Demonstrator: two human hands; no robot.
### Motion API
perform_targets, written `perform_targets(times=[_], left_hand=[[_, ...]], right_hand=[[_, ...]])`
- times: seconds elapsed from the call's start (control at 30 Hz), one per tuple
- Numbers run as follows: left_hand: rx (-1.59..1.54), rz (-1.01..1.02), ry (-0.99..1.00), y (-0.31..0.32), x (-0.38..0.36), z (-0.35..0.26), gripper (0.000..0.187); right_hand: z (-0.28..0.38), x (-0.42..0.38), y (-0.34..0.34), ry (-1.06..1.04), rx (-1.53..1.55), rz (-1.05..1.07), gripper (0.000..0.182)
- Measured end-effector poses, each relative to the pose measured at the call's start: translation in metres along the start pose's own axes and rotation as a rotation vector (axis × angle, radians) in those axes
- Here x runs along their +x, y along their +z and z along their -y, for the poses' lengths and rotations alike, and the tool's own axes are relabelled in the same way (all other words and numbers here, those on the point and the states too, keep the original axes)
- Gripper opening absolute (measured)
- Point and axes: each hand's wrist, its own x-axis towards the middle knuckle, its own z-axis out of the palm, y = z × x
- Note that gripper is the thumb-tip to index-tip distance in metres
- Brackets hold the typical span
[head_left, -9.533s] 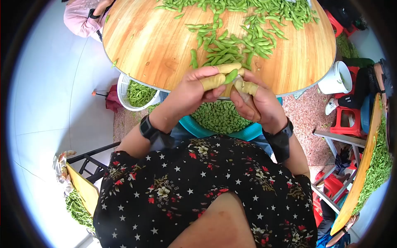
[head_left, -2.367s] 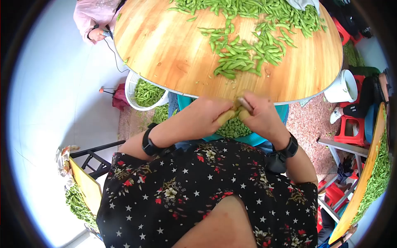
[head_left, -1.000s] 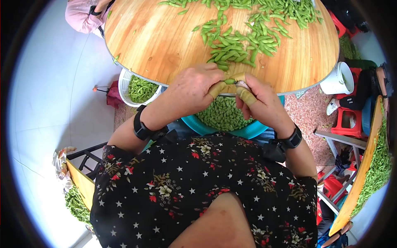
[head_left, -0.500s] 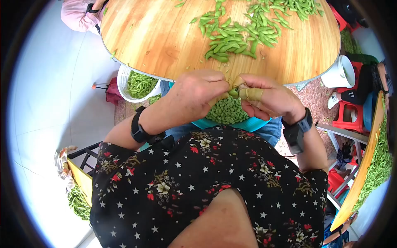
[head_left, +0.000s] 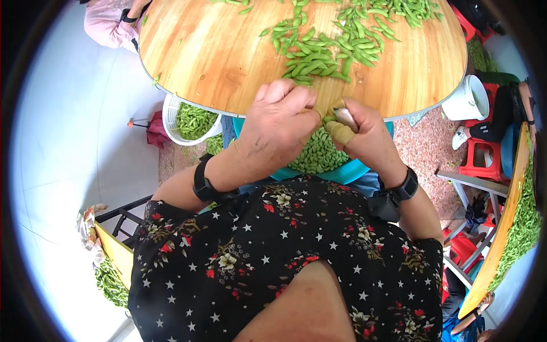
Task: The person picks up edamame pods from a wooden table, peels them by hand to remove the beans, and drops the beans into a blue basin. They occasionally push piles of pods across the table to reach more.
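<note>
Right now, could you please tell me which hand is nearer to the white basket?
Left: the left hand is right of the basket; the right hand is farther right.

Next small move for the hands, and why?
Probably squeeze the green pod open over the teal tub: the left hand and right hand meet at the fingertips around it, mostly hiding it, and loose beans lie in the tub just below.

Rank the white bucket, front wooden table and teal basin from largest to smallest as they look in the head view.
1. Front wooden table, cut off above
2. Teal basin, though partly hidden
3. White bucket
</note>
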Motion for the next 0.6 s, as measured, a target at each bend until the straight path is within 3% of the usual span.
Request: perform_targets(times=[0.27, 0.33, 0.37, 0.43, 0.5, 0.6], left_hand=[[-0.102, 0.188, -0.104, -0.006, -0.004, -0.003, 0.011], [-0.233, 0.192, -0.232, -0.005, -0.007, -0.003, 0.010], [-0.232, 0.192, -0.232, -0.003, -0.008, -0.002, 0.010], [-0.739, 0.129, -0.691, 0.002, -0.010, 0.003, 0.004], [-0.851, 0.128, -0.722, -0.001, -0.006, 0.002, 0.005], [-0.991, 0.127, -0.755, 0.000, -0.005, -0.001, 0.007]], right_hand=[[0.000, -0.011, -0.009, -0.135, -0.258, 0.028, 0.021], [-0.001, -0.013, -0.012, -0.157, -0.351, 0.057, 0.020], [-0.002, -0.013, -0.012, -0.095, -0.280, 0.112, 0.017], [0.004, -0.014, -0.012, -0.035, -0.212, 0.166, 0.016], [0.019, -0.018, -0.013, 0.175, 0.097, 0.215, 0.019], [0.018, -0.016, -0.008, 0.106, 0.102, 0.243, 0.020]])
